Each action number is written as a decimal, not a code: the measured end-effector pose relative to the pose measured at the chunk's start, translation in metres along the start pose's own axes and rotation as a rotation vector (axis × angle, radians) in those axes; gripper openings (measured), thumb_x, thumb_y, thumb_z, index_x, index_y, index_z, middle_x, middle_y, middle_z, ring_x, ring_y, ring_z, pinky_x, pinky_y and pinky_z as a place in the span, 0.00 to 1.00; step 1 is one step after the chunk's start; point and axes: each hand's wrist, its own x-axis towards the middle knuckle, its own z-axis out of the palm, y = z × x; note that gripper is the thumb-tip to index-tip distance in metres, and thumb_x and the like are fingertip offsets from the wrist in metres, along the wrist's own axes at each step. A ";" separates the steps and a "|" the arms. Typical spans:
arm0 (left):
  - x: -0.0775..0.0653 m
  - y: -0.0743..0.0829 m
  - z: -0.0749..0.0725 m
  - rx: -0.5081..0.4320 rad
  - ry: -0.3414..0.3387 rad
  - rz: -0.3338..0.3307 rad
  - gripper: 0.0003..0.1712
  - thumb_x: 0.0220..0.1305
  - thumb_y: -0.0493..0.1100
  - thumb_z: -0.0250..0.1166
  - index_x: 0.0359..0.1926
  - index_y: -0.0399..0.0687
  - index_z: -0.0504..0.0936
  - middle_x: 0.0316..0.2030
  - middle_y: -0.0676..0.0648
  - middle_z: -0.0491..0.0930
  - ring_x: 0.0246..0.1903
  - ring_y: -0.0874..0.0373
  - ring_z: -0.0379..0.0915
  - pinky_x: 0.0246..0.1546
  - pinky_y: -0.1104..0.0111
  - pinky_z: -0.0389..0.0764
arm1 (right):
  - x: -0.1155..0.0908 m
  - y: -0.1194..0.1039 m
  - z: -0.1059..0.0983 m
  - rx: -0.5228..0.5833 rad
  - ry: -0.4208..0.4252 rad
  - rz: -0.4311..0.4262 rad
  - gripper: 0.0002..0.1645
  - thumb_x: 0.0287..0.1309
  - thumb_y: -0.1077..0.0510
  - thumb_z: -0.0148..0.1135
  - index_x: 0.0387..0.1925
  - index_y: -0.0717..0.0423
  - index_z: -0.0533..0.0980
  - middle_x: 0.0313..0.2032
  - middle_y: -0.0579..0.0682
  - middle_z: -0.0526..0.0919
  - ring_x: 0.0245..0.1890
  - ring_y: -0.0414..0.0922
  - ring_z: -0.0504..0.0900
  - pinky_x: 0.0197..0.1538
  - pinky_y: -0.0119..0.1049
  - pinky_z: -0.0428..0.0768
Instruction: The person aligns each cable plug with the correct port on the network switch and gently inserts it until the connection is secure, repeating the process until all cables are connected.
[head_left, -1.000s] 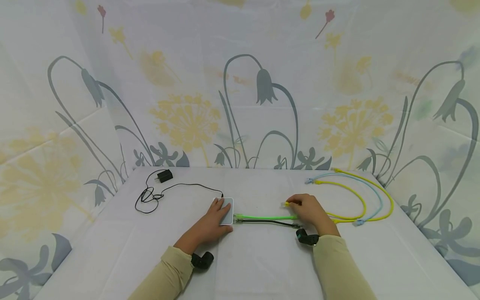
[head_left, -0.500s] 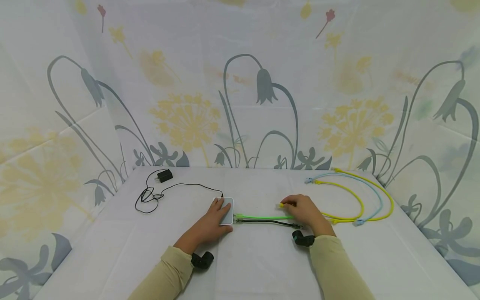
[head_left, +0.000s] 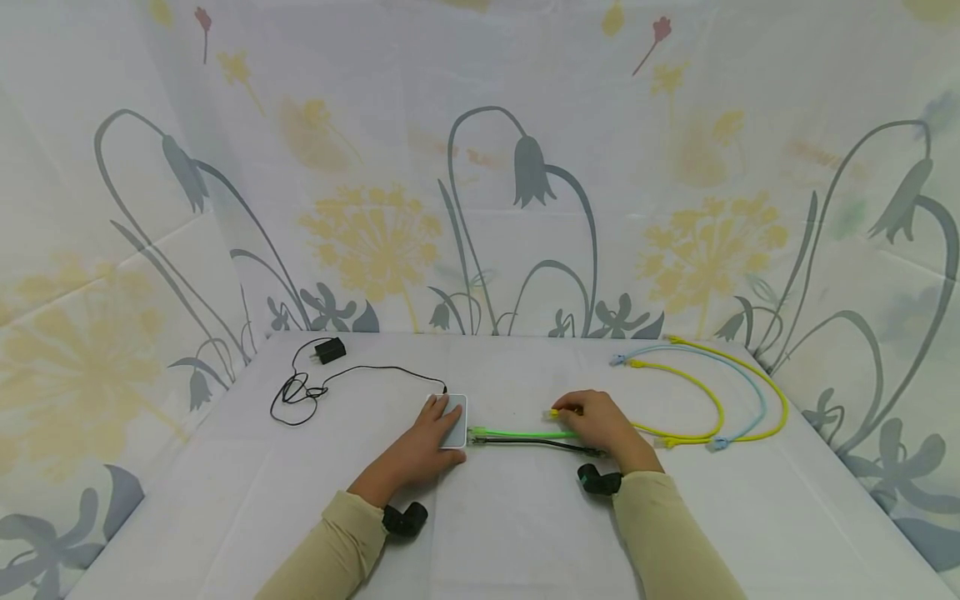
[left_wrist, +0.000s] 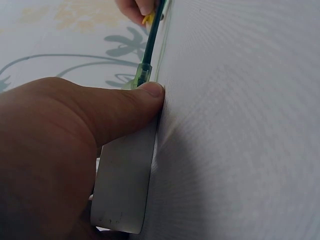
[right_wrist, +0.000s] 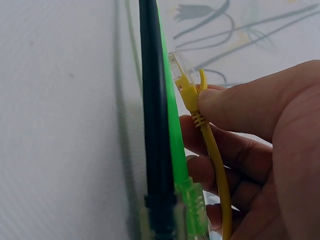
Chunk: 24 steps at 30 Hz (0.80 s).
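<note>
My left hand (head_left: 422,446) holds a small white network switch (head_left: 454,432) on the table, fingers across its top. In the left wrist view its thumb (left_wrist: 132,107) presses the switch's side. A green network cable (head_left: 521,434) and a black network cable (head_left: 532,442) run rightward from the switch's right side. My right hand (head_left: 602,423) pinches a yellow network cable just behind its clear plug (head_left: 553,413), which points left toward the switch. The right wrist view shows the yellow plug (right_wrist: 188,92) between thumb and fingers, beside the green and black cables.
A light blue network cable (head_left: 759,396) and another yellow network cable (head_left: 784,408) lie curved at the right. At the back left is a black power adapter (head_left: 330,351), its thin cord (head_left: 375,367) running to the switch. A patterned cloth (head_left: 480,250) hangs behind the table.
My right hand has moved left with the yellow cable's plug, closer to the switch, drawing the cable along. My left hand has stayed on the switch.
</note>
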 end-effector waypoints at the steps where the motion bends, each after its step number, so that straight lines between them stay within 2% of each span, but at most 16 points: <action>1: 0.000 0.000 0.000 0.001 0.000 -0.001 0.43 0.63 0.49 0.66 0.74 0.44 0.58 0.76 0.39 0.44 0.77 0.42 0.31 0.71 0.47 0.53 | 0.000 -0.001 0.000 0.001 0.001 -0.006 0.11 0.64 0.56 0.58 0.42 0.46 0.84 0.46 0.49 0.85 0.45 0.46 0.79 0.53 0.48 0.76; 11: 0.001 -0.001 0.000 0.011 -0.007 -0.001 0.43 0.64 0.49 0.65 0.74 0.45 0.57 0.76 0.40 0.44 0.77 0.43 0.30 0.71 0.47 0.52 | 0.000 -0.011 0.004 -0.012 -0.002 -0.050 0.10 0.63 0.56 0.59 0.41 0.46 0.85 0.45 0.48 0.85 0.44 0.45 0.79 0.52 0.47 0.76; 24: 0.002 -0.001 0.000 0.018 -0.014 -0.020 0.43 0.63 0.52 0.65 0.74 0.48 0.57 0.77 0.41 0.43 0.77 0.44 0.30 0.71 0.47 0.54 | -0.001 -0.024 0.009 0.040 -0.034 -0.039 0.10 0.63 0.56 0.59 0.42 0.46 0.84 0.46 0.47 0.85 0.48 0.45 0.79 0.56 0.47 0.76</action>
